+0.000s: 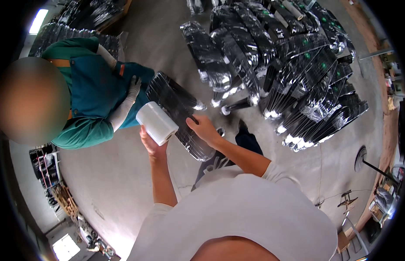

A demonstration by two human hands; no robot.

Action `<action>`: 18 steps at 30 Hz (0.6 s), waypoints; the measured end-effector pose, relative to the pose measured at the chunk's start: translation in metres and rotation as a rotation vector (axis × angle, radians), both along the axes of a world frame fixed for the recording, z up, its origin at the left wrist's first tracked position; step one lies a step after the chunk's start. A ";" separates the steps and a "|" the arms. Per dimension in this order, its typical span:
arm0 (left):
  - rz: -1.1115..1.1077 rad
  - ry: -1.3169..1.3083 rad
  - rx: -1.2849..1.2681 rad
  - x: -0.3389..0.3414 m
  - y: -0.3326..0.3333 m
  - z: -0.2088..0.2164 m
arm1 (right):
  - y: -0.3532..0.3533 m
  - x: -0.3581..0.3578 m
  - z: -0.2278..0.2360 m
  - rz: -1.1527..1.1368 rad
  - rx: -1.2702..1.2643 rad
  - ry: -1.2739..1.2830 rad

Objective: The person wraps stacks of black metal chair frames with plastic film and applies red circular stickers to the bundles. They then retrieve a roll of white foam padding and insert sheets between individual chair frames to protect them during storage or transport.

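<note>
My left hand (153,144) is wrapped round the lower end of a roll of clear stretch film (157,122), which it holds up at a tilt. Just right of the roll, a long black bundle (180,132) in shiny film stands between me and a person on the left. My right hand (203,129) is closed at the bundle's right edge, thumb and fingers curled on a dark part of it; the fingertips are partly hidden. Dark legs of the bundle, their ends wrapped in film (199,105), stick out beyond it.
Close by on the left stands a person in a green shirt and teal apron (95,85), a gloved hand (135,87) at their front. Many film-wrapped black bundles (304,65) cover the floor ahead and right. A round-based stand (361,158) is at the right.
</note>
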State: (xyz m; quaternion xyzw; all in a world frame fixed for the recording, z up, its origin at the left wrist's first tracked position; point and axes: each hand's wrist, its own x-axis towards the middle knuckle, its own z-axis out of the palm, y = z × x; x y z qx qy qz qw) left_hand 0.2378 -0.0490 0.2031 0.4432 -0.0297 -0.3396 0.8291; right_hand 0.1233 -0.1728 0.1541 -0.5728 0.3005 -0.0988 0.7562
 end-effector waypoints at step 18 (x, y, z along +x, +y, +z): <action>-0.329 0.277 -0.106 0.116 -0.107 -0.078 | -0.069 0.071 -0.034 -0.165 -0.802 0.429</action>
